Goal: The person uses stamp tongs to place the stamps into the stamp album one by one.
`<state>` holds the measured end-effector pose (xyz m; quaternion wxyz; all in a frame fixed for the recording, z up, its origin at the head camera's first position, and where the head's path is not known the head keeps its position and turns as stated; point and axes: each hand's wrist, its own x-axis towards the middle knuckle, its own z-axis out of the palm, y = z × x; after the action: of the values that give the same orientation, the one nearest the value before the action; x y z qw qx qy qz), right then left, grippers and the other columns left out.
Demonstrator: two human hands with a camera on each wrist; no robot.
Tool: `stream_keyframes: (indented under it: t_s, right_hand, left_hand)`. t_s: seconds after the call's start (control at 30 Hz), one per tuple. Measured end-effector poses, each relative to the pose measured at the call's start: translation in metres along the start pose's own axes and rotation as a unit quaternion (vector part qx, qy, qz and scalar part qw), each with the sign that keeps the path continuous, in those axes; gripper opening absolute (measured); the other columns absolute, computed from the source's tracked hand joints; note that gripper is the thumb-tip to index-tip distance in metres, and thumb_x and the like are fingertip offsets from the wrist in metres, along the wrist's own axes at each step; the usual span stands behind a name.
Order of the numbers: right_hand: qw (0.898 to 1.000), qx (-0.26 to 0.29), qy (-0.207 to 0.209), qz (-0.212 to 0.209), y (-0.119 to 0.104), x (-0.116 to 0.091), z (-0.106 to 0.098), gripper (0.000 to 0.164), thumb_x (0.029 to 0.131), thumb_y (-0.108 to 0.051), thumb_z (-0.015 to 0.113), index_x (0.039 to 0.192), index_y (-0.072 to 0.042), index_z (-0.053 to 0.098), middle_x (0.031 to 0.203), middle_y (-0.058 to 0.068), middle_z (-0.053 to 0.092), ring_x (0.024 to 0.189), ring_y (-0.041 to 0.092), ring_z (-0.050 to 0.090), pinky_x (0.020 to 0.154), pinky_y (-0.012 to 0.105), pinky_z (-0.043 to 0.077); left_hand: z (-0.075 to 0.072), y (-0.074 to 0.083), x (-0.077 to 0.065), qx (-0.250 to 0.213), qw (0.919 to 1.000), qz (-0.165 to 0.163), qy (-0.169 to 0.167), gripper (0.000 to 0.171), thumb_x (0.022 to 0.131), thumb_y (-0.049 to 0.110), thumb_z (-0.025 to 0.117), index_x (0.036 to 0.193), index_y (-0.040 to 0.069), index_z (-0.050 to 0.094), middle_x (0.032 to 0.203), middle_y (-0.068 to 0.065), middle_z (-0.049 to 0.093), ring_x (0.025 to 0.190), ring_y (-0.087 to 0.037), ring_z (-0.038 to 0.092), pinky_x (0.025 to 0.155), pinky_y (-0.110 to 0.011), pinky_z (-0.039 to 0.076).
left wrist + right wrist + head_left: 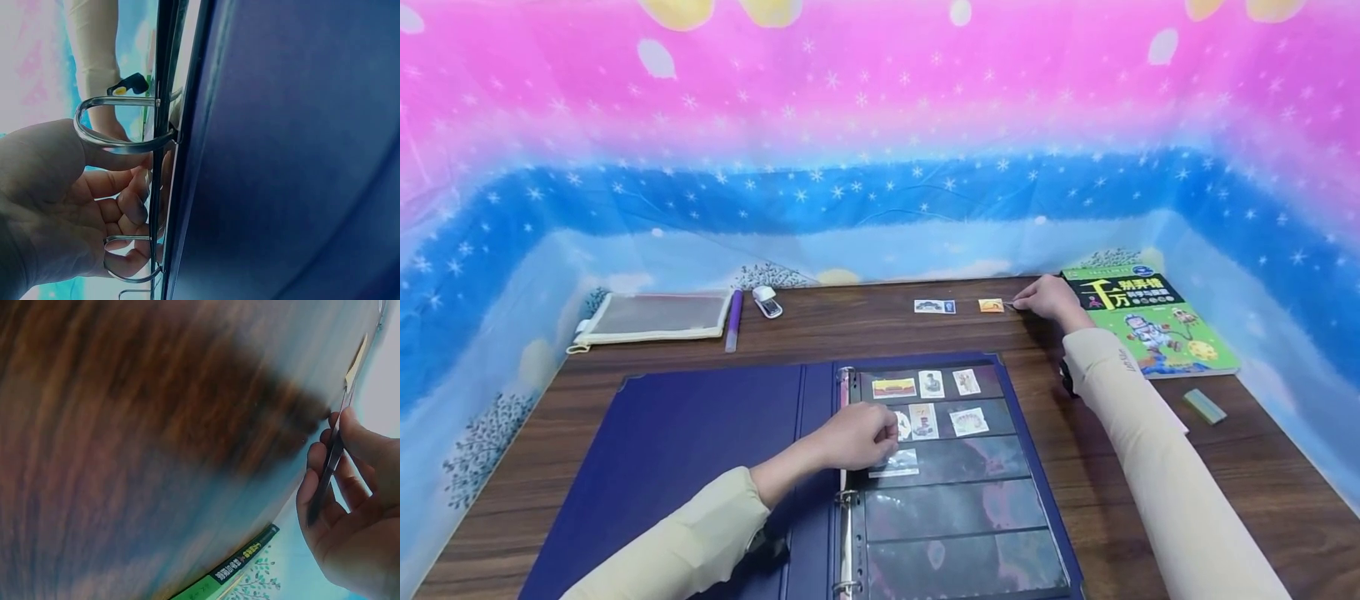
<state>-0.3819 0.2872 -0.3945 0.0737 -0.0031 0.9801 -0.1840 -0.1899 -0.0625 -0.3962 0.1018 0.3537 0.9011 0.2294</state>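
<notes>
My right hand [1047, 302] pinches a pair of dark-handled tweezers [334, 453] at the back of the table. Their tips meet a small orange stamp [990, 306], seen edge-on in the right wrist view. Just left of it lies another stamp [934, 307], grey and blue. In front, a dark blue stamp album [715, 467] is spread wide, its black page [947, 500] divided into clear strips. Several stamps sit in the upper rows, among them a red and yellow one [893, 388]. My left hand [859, 436] rests loosely curled on the page beside the metal rings [115, 147], partly covering a second-row stamp.
Behind the right hand lies a green book [1180, 333], with a pale green eraser-like block [1204, 407] in front of it. At the back left are a mesh zip pouch [658, 317], a purple pen [734, 321] and a small white-and-dark object [767, 302]. Patterned cloth [880, 192] walls the table.
</notes>
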Motion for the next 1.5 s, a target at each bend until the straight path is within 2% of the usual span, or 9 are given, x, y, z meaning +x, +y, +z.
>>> stream_keyframes:
  t_s: [0.23, 0.33, 0.43, 0.57, 0.73, 0.87, 1.1, 1.37, 1.5]
  right_hand:
    - [0.999, 0.014, 0.02, 0.027, 0.005, -0.011, 0.001, 0.03, 0.091, -0.029, 0.057, 0.112, -0.009, 0.068, 0.128, 0.02, 0.057, 0.118, 0.039, 0.051, 0.095, 0.051, 0.042]
    - [0.999, 0.021, 0.038, 0.024, 0.007, -0.015, -0.002, 0.03, 0.09, -0.03, 0.058, 0.11, -0.01, 0.069, 0.128, 0.02, 0.057, 0.117, 0.039, 0.052, 0.09, 0.049, 0.044]
    - [0.998, 0.029, 0.06, 0.002, 0.002, -0.021, -0.009, 0.03, 0.089, -0.03, 0.059, 0.108, -0.01, 0.07, 0.126, 0.02, 0.058, 0.115, 0.038, 0.054, 0.085, 0.046, 0.046]
    - [0.995, 0.06, 0.071, -0.035, -0.017, -0.039, -0.017, 0.027, 0.087, -0.028, 0.062, 0.105, -0.009, 0.072, 0.117, 0.018, 0.064, 0.105, 0.035, 0.059, 0.082, 0.042, 0.046]
    - [0.991, 0.116, 0.027, -0.061, -0.042, -0.073, -0.006, 0.024, 0.084, -0.026, 0.068, 0.1, -0.01, 0.073, 0.103, 0.013, 0.069, 0.093, 0.026, 0.062, 0.075, 0.033, 0.047]
    - [0.985, 0.15, -0.018, -0.088, -0.056, -0.102, 0.013, 0.019, 0.082, -0.02, 0.069, 0.095, -0.007, 0.074, 0.089, 0.01, 0.07, 0.074, 0.016, 0.062, 0.064, 0.025, 0.047]
    - [0.975, 0.168, -0.07, -0.127, -0.062, -0.14, 0.041, 0.014, 0.08, -0.012, 0.069, 0.088, -0.002, 0.075, 0.082, 0.011, 0.07, 0.063, 0.007, 0.056, 0.06, 0.023, 0.047]
    - [0.971, 0.155, -0.092, -0.157, -0.061, -0.16, 0.058, 0.01, 0.077, -0.011, 0.071, 0.082, -0.005, 0.076, 0.078, 0.007, 0.069, 0.059, 0.006, 0.055, 0.056, 0.023, 0.046]
    - [0.971, 0.141, -0.099, -0.168, -0.063, -0.162, 0.061, 0.009, 0.077, -0.013, 0.072, 0.082, -0.007, 0.077, 0.078, 0.005, 0.07, 0.057, 0.005, 0.054, 0.055, 0.022, 0.046]
  left_hand:
    - [0.002, 0.003, 0.001, -0.002, 0.9999, 0.009, -0.004, 0.015, 0.082, 0.008, 0.06, 0.067, 0.01, 0.059, 0.057, 0.007, 0.046, 0.056, -0.005, 0.041, 0.057, -0.019, 0.035]
    - [0.003, 0.002, 0.002, -0.002, 0.9999, 0.011, -0.005, 0.014, 0.082, 0.008, 0.06, 0.068, 0.011, 0.059, 0.058, 0.007, 0.047, 0.056, -0.005, 0.042, 0.056, -0.019, 0.035]
    - [0.001, 0.002, 0.003, -0.007, 0.9999, 0.006, -0.014, 0.014, 0.083, 0.01, 0.06, 0.069, 0.01, 0.06, 0.058, 0.007, 0.047, 0.055, -0.005, 0.042, 0.055, -0.019, 0.035]
    - [-0.004, 0.003, 0.008, -0.012, 0.9995, 0.006, -0.028, 0.014, 0.085, 0.007, 0.056, 0.071, 0.008, 0.06, 0.059, 0.006, 0.047, 0.054, -0.005, 0.042, 0.055, -0.019, 0.037]
    - [-0.007, 0.006, 0.015, -0.027, 0.9987, 0.007, -0.043, 0.015, 0.086, 0.005, 0.053, 0.072, 0.006, 0.057, 0.06, 0.006, 0.044, 0.054, -0.005, 0.041, 0.056, -0.017, 0.037]
    - [-0.007, 0.009, 0.021, -0.053, 0.9969, 0.0, -0.058, 0.014, 0.087, 0.008, 0.056, 0.073, 0.007, 0.055, 0.061, 0.006, 0.044, 0.054, -0.006, 0.041, 0.055, -0.018, 0.035]
    - [-0.002, 0.012, 0.026, -0.077, 0.9945, -0.016, -0.069, 0.014, 0.085, 0.004, 0.057, 0.072, 0.008, 0.054, 0.06, 0.005, 0.045, 0.051, -0.007, 0.043, 0.059, -0.019, 0.038]
    - [0.002, 0.013, 0.027, -0.122, 0.9882, -0.029, -0.088, 0.016, 0.084, 0.0, 0.052, 0.07, 0.007, 0.05, 0.054, 0.005, 0.042, 0.043, -0.006, 0.044, 0.051, -0.017, 0.039]
    - [0.002, 0.014, 0.026, -0.112, 0.9905, -0.016, -0.078, 0.015, 0.084, 0.0, 0.052, 0.07, 0.006, 0.052, 0.053, 0.006, 0.04, 0.044, -0.005, 0.043, 0.055, -0.017, 0.039]
